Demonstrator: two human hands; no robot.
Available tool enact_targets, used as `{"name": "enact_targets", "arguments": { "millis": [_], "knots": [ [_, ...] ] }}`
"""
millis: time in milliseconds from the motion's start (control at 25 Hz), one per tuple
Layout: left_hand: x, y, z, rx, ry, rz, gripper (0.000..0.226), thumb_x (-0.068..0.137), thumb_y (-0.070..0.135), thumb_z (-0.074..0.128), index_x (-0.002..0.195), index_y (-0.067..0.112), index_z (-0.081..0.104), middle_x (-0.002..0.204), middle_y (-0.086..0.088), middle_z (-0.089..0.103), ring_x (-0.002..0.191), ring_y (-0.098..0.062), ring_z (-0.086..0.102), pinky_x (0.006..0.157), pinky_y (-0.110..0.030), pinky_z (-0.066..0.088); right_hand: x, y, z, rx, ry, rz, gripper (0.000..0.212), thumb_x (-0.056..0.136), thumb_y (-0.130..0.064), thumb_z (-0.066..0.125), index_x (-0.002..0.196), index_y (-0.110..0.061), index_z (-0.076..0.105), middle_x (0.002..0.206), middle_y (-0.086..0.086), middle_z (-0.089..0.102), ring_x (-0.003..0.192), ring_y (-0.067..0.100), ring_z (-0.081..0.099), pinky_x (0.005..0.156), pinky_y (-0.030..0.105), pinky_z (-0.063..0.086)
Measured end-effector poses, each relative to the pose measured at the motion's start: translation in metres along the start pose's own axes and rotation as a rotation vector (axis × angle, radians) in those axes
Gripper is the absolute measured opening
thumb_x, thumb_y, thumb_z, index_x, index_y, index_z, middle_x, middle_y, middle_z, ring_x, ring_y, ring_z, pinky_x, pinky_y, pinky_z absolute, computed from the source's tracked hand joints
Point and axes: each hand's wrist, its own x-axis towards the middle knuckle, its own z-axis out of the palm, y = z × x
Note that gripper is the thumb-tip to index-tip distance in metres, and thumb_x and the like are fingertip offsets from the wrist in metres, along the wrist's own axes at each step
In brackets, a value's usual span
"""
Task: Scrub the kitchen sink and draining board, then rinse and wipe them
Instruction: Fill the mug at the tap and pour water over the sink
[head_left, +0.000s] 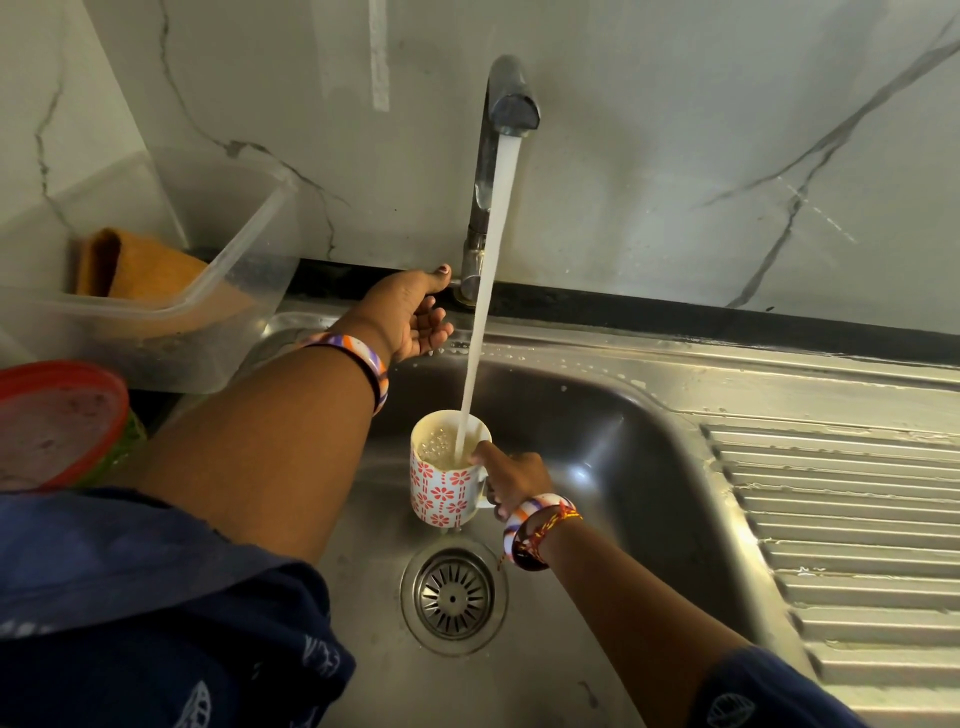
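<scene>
The steel sink (597, 415) fills the middle of the view, with its round drain strainer (453, 596) at the bottom. The ribbed draining board (857, 519) lies to the right. A tap (506, 104) at the back wall pours a strong stream of water into a white mug with red flowers (441, 480). My right hand (511, 480) grips the mug by its handle and holds it upright over the basin, above the drain. My left hand (415, 312) reaches to the tap's base, thumb near the fitting, fingers loosely curled and holding nothing.
A clear plastic tub (228, 270) with an orange cloth (150, 265) inside stands on the counter at back left. A red-rimmed bowl (57, 421) sits at the left edge. Marble-patterned wall tiles run behind the sink. Water drops dot the sink rim.
</scene>
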Motion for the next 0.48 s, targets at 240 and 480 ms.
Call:
{"name": "enact_targets", "arguments": {
  "millis": [240, 480],
  "knots": [
    [-0.0021, 0.0006, 0.0018, -0.004, 0.002, 0.011, 0.033, 0.088, 0.038, 0.061, 0.073, 0.012, 0.048, 0.068, -0.003, 0.051, 0.059, -0.014, 0.053, 0.054, -0.023, 0.049, 0.0013, 0.0015, 0.0012, 0.006, 0.001, 0.010, 0.024, 0.086, -0.031, 0.058, 0.067, -0.016, 0.056, 0.066, -0.002, 0.052, 0.059, 0.012, 0.045, 0.054, 0.023, 0.035],
    [-0.0031, 0.0007, 0.0025, -0.010, -0.002, 0.008, 0.034, 0.089, 0.038, 0.060, 0.072, 0.012, 0.047, 0.068, -0.002, 0.051, 0.059, -0.014, 0.052, 0.054, -0.023, 0.048, 0.0007, 0.0024, 0.0019, 0.002, -0.005, 0.007, 0.023, 0.086, -0.032, 0.058, 0.068, -0.017, 0.056, 0.067, -0.002, 0.052, 0.060, 0.012, 0.046, 0.055, 0.023, 0.036]
  ]
}}
